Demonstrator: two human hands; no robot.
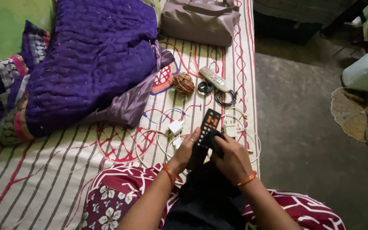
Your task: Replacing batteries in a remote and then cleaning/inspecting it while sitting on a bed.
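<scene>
A grey bag (200, 19) sits at the far end of the striped bedsheet (43, 179), with bare concrete floor (303, 140) to my right. My left hand (185, 150) grips the black remote (205, 136) from below; my right hand (231, 158) presses a dark cloth (213, 139) onto it, over my lap.

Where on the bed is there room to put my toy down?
The bare striped sheet below the purple quilt, left of the person's knee, is free. Around the black remote, white chargers and cables crowd it.
</scene>
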